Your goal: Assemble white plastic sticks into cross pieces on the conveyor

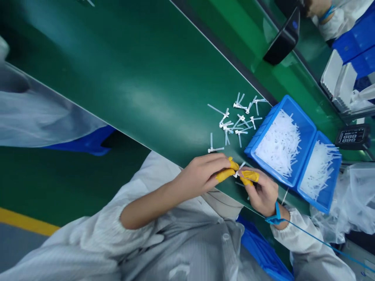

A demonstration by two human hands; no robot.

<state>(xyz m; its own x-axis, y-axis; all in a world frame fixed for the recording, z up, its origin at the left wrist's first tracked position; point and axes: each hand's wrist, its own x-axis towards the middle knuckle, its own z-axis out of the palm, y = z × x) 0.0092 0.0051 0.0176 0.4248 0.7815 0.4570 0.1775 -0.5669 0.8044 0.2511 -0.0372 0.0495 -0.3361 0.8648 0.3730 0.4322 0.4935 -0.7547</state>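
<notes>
A small white piece [238, 171] sits between the two hands, just above the near edge of the table [140, 89], with a thin pale strip sticking up from it. The left hand [205, 173] pinches it from one side between thumb and finger, and the right hand [262, 191] pinches it from the other, the fingertips of both nearly meeting. Yellow covers [225, 175] sheathe the thumb and finger tips on each hand (the right one's are wrinkled). A blue strap [275, 216] circles the right wrist, and a blue cord [319, 237] runs from it.

Just beyond the left hand lies a lone part [215, 150], its two strips spread at an angle. Farther out, more such parts [227, 125] lie scattered, some overlapping. To their right stands a blue box [304, 117] heaped with white strips [278, 144]; a second box [336, 183], touching it, holds more.

Past the boxes are a dark display [353, 136] and clear bags [348, 199]. At the upper right, beyond a black device [284, 37], another person's hand [319, 8] shows partly, with a blue band at the wrist.
</notes>
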